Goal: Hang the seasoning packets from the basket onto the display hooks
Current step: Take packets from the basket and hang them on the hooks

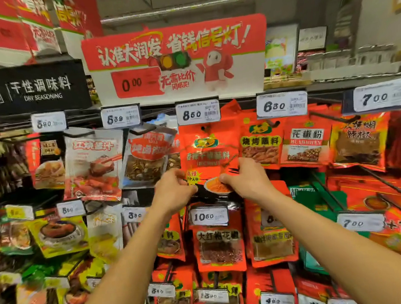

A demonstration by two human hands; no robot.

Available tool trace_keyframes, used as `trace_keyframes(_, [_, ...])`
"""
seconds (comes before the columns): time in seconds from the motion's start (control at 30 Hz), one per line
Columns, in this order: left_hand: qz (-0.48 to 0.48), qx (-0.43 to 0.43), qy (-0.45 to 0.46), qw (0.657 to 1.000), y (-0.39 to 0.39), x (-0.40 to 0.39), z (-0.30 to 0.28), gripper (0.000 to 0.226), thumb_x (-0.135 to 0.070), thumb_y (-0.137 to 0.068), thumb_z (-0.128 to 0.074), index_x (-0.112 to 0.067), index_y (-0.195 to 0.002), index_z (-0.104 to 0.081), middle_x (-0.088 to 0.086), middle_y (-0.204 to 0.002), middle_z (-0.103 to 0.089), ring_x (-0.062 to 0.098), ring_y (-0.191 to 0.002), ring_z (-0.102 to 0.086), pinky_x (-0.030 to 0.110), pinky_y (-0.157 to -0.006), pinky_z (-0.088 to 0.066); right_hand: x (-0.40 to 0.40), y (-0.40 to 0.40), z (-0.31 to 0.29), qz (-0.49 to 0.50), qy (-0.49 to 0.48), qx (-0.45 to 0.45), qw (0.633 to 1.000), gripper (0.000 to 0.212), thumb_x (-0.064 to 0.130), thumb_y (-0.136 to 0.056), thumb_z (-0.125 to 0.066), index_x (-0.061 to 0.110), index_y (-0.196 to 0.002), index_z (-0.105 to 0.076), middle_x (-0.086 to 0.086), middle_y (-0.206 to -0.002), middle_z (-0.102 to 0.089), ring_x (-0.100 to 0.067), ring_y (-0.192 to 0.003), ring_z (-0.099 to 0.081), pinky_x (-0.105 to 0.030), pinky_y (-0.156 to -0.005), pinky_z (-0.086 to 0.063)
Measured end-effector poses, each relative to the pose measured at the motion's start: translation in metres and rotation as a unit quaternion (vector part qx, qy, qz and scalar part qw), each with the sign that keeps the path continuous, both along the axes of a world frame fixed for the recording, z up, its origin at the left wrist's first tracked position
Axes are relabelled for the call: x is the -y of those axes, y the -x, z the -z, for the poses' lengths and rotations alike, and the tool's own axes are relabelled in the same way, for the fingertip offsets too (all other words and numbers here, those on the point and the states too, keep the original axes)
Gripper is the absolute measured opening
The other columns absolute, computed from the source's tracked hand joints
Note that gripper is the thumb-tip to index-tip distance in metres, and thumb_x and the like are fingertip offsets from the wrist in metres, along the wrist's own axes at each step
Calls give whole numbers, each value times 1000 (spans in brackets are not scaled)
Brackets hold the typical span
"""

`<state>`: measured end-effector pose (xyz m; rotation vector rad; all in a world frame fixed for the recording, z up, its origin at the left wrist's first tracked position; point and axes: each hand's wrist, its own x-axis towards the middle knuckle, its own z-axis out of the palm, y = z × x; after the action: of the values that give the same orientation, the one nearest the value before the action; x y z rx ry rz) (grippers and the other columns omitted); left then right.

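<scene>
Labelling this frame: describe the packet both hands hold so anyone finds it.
Under the big red banner, find the 8.50 price tag. The red packet directly below it is the one, gripped at its lower edge by the left hand and right hand.

A black sign (32, 88) reading "DRY SEASONING" sits at upper left. Beside it, in the centre, stands a red and white promotional board (175, 60) showing a traffic light, a cartoon mascot and "0.00". White price tags run in a row below: 5.80 (49, 122), 5.39 (121, 117), 8.50 (198, 112), 6.80 (281, 104) and 7.00 (382, 96). A 10.50 tag (209, 216) sits lower, in the centre. Red cartons (9, 26) are stacked at top left.
</scene>
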<state>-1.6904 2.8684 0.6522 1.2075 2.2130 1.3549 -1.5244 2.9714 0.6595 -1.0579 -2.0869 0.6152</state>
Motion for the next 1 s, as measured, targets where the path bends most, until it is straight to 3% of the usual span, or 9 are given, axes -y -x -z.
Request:
trace_keyframes(0.2, [-29,19,-21,999,-3,-14,-2,48,-16,-75,-86,-12,-106,-49,4,-102,-61,28,-97,-61,46,-87,-54,-24,5,3,10,32,27,999,31,37,-82,-80,14,-99,-70,-3,-98,-74,-26,-95,-67,-38,-86,-52])
trace_keyframes(0.4, [-8,28,-61,998,-11,-3,7,51,-22,-77,-87,-21,-114,-52,-9,-88,-59,4,-77,-56,24,-61,-41,-27,-7,16,10,163,-93,982,52,29,-82,-82,9,-127,-65,-6,-123,-69,-28,-115,-64,-47,-103,-50])
trace_keyframes(0.47, [-2,50,-67,997,-14,3,8,51,-22,-79,-86,-18,-120,-56,-6,-95,-64,10,-86,-62,26,-69,-47,-24,-17,16,1,199,-139,970,38,26,-85,-79,9,-117,-66,-11,-116,-72,-28,-108,-68,-51,-97,-55])
trace_keyframes(0.53, [-10,36,-70,997,-18,12,7,45,-23,-83,-82,-14,-122,-63,0,-109,-70,20,-101,-66,39,-89,-53,-16,-32,10,-3,175,-149,973,19,26,-89,-76,12,-99,-68,-12,-101,-75,-27,-93,-72,-51,-86,-59])
trace_keyframes(0.63, [-45,-2,-106,993,-30,30,4,37,-27,-90,-73,-15,-125,-66,-4,-114,-70,16,-105,-65,42,-99,-52,1,-66,-1,-17,125,-166,978,9,24,-93,-68,18,-87,-71,-7,-85,-77,-26,-76,-73,-51,-75,-61])
trace_keyframes(0.73, [-50,-7,-149,988,-58,54,11,23,-24,-94,-67,-19,-115,-72,-11,-100,-70,1,-94,-65,34,-89,-55,25,-115,6,-54,131,-216,966,17,15,-96,-63,14,-80,-69,-6,-71,-74,-21,-59,-68,-37,-53,-56])
trace_keyframes(0.8, [-18,51,-156,986,-90,67,29,11,-16,-94,-66,-22,-96,-75,-5,-91,-75,11,-86,-72,31,-79,-57,43,-152,29,-84,151,-234,957,22,9,-97,-60,11,-76,-66,-7,-65,-71,-20,-52,-64,-29,-44,-49])
trace_keyframes(0.93, [55,205,-110,971,-169,83,94,20,-5,-97,-60,-14,-83,-71,3,-73,-75,17,-62,-69,24,-57,-55,67,-229,114,-95,256,-229,934,24,0,-98,-57,5,-76,-63,-9,-60,-67,-19,-47,-61,-25,-42,-48])
trace_keyframes(1.0, [56,261,-59,962,-205,88,143,18,-6,-98,-60,-12,-84,-69,1,-70,-74,14,-59,-67,27,-58,-56,73,-263,170,-66,315,-212,923,24,-2,-97,-56,2,-74,-63,-8,-56,-66,-19,-44,-59,-25,-41,-48])
